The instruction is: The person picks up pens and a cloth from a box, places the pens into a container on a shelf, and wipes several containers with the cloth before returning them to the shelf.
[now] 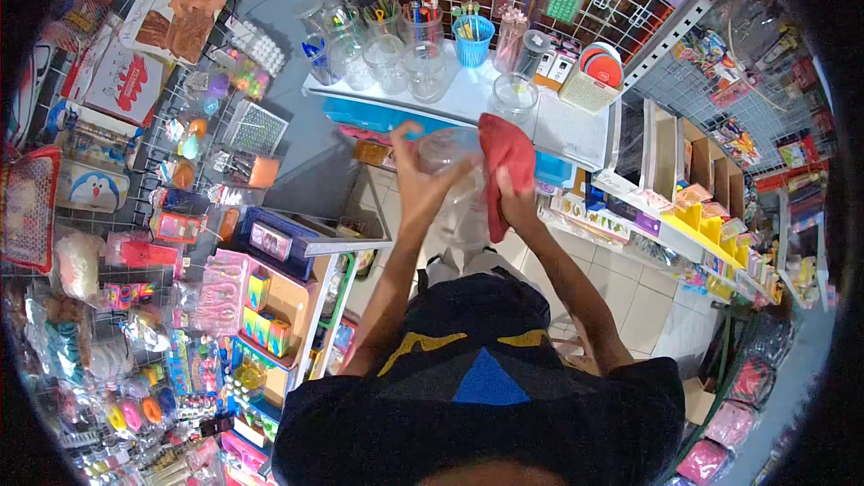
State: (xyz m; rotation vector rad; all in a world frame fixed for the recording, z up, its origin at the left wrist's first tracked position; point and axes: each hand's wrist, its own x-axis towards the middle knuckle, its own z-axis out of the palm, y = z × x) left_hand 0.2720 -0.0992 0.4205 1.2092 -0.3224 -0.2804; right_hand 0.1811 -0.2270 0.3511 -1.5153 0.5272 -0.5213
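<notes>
Seen from above, in a shop aisle crowded with stationery and toys. Left hand [416, 182] wrapped around a clear plastic jar [454, 187], fingers spread over its near side, thumb raised by the rim; jar held up in front of the chest, tilted, well clear of the white shelf [468, 101]. Right hand [515, 201] closed on a red cloth [506, 166], pressing it flat against the jar's right side; cloth draped over the fingers and hanging down past the jar's wall. Beyond the hands, on the shelf: a cluster of empty clear jars [396, 61], one more clear jar [514, 95] standing alone just behind the cloth, a blue basket [472, 40] of pencils, a pale mesh basket [589, 85] with red lids. Below the shelf's edge, a blue tray [364, 114]. Yellow bins [697, 220] on the rack to the right.
</notes>
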